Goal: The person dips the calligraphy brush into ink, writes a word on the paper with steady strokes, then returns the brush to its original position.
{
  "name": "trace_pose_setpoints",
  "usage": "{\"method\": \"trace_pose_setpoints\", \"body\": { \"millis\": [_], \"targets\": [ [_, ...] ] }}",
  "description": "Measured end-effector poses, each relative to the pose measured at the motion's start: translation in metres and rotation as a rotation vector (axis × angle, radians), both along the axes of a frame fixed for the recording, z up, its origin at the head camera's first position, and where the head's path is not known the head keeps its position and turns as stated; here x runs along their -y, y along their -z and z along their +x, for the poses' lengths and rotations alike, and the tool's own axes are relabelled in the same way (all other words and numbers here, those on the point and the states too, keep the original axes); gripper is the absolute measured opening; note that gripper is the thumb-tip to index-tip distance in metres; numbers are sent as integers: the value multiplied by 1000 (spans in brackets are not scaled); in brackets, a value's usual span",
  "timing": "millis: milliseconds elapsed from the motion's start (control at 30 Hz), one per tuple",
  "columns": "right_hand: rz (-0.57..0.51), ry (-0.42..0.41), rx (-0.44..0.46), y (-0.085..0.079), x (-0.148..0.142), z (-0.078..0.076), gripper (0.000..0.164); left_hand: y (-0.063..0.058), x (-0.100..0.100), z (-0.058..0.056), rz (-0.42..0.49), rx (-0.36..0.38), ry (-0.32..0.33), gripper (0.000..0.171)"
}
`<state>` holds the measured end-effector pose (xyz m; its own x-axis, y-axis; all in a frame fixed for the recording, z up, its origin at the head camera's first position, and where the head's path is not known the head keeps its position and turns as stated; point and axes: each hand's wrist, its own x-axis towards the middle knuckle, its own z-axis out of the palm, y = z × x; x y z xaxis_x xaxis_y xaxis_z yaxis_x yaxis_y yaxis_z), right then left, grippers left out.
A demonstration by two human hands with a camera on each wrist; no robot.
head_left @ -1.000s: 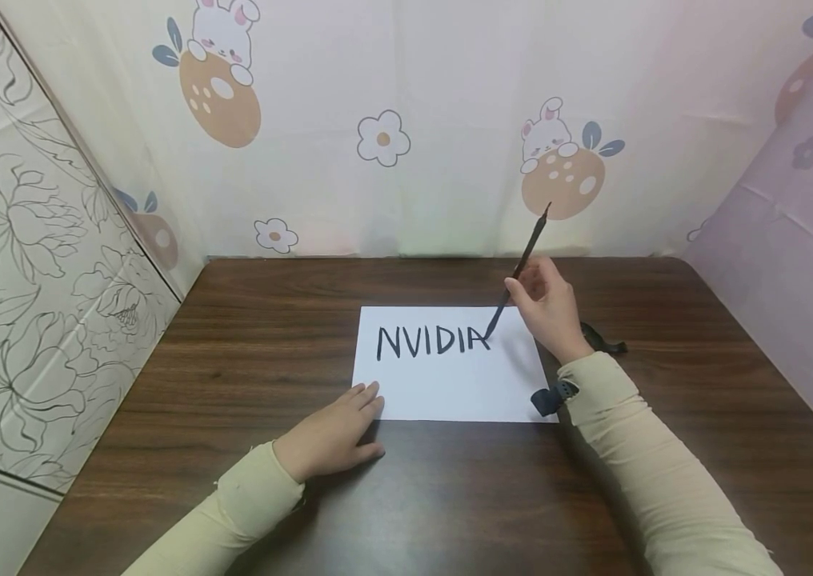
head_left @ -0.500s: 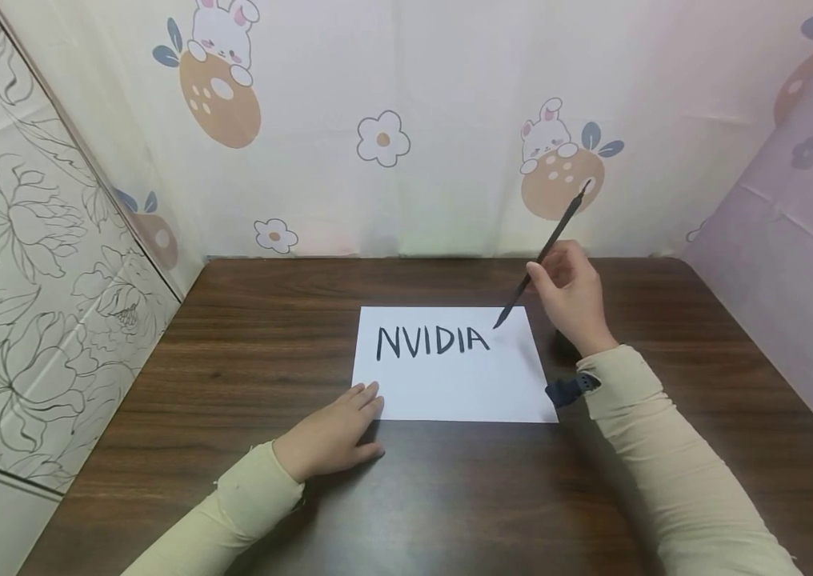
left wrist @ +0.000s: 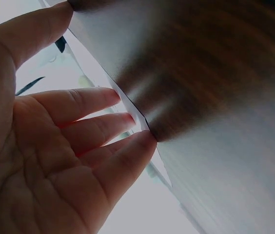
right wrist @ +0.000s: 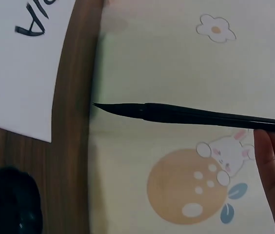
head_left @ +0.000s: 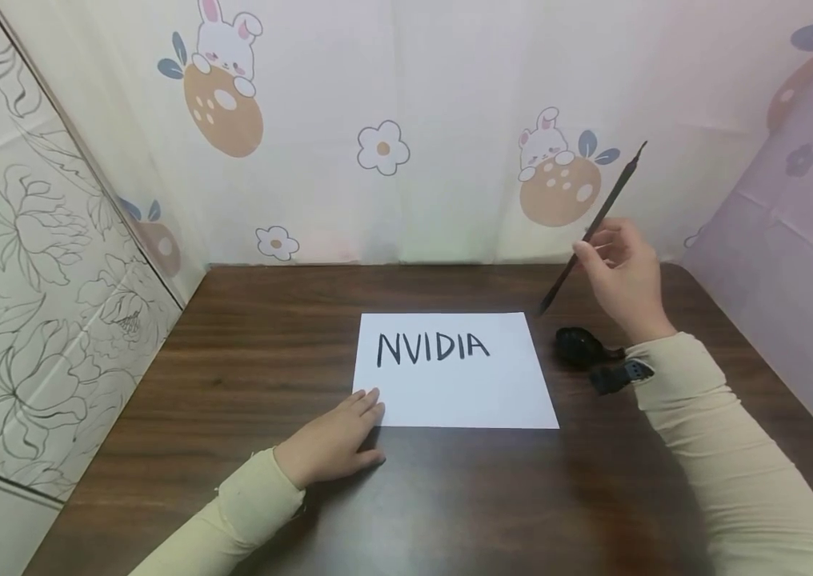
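Observation:
My right hand (head_left: 630, 280) pinches a black calligraphy brush (head_left: 614, 196) between thumb and fingers, off the paper's far right corner. The brush slants, its dark pointed tip down and to the left; the right wrist view shows the bristles (right wrist: 118, 109) drawn to a point, touching nothing. A white sheet of paper (head_left: 464, 400) lies on the table, with "NVIDIA" (head_left: 434, 348) in black strokes across its upper half. My left hand (head_left: 330, 440) rests with straight, spread fingers on the sheet's near left corner, its thumb on the wood. The left wrist view shows its fingertips (left wrist: 147, 139) at the paper's edge.
A glossy black rounded object (head_left: 579, 347) with a narrow end sits right of the paper, beneath my right forearm. A dark band with a small device (head_left: 618, 376) is on my right wrist. Printed curtains (head_left: 450, 200) hang behind the brown wooden table (head_left: 248, 360).
My right hand has lifted the brush from the end of the last letter and carried it right, beyond the paper. The black rounded object now shows more fully. My left hand has stayed in place.

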<state>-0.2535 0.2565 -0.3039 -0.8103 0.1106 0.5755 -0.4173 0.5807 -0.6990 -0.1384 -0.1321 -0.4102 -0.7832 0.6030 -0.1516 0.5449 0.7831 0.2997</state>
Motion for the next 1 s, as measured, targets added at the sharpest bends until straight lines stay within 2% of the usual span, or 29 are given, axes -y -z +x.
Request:
{"method": "trace_pose_setpoints", "body": {
  "millis": [233, 433, 600, 733, 900, 1000],
  "targets": [
    [-83, -6, 43, -15, -26, -5, 22, 1, 0, 0, 9, -12, 0, 67],
    [-140, -2, 69, -19, -46, -10, 21, 2, 0, 0, 4, -20, 5, 67],
    [-72, 56, 126, -21, -58, -13, 26, 2, -1, 0, 5, -11, 3, 68],
    [4, 99, 208, -20, -67, -16, 41, 1, -2, 0, 4, -6, -5, 68],
    [38, 103, 358, -12, -80, -22, 55, 1, -2, 1, 1, -17, -5, 68],
    [29, 89, 419, -3, -88, -27, 58, 2, -2, 0, 2, -17, -5, 68]
  ]
}}
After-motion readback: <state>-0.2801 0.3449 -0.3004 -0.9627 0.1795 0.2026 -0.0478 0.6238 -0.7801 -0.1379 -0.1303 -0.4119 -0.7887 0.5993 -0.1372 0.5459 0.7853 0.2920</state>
